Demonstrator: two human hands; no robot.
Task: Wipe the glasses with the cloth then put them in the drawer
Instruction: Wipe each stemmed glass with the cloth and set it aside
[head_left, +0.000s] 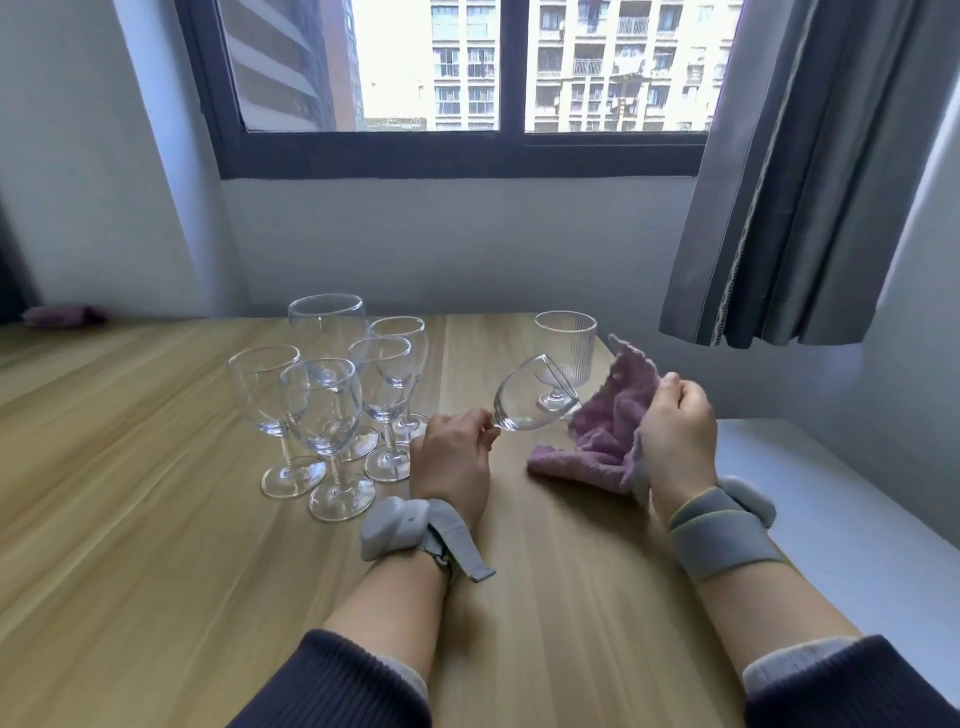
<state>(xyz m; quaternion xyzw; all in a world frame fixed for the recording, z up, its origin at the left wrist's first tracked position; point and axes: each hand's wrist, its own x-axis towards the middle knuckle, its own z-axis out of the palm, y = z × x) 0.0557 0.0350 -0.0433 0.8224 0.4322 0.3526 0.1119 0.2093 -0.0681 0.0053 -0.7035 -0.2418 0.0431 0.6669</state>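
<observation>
From the head camera, your left hand (451, 451) has its fingers curled in, pinching the stem of a wine glass (530, 396) just under the bowl. The glass is tipped on its side above the table, its mouth turned toward your right hand, and its foot is hidden behind your fingers. Your right hand (675, 435) is clenched on a purple cloth (605, 435); the fingers bunch its upper edge while the rest hangs down, and its lower corner lies on the wooden table (156, 519). The rim of the glass sits just beside the cloth; you cannot tell whether they touch.

Five more stemmed glasses (332, 405) stand upright in a tight cluster just left of your left hand, the nearest foot close to your knuckles. A ribbed glass (565, 353) stands upright behind the tilted one, near the table's far right corner. No drawer is in view.

No writing or brand can be read on anything. Each wrist carries a grey strap with a grey pod; you can make out no lettering on them.

The table's right edge runs just under your right forearm, with a white surface (831, 509) below and beyond it. Bare wood spreads in front of you and to the far left. A grey curtain (789, 208) hangs above the right corner.
</observation>
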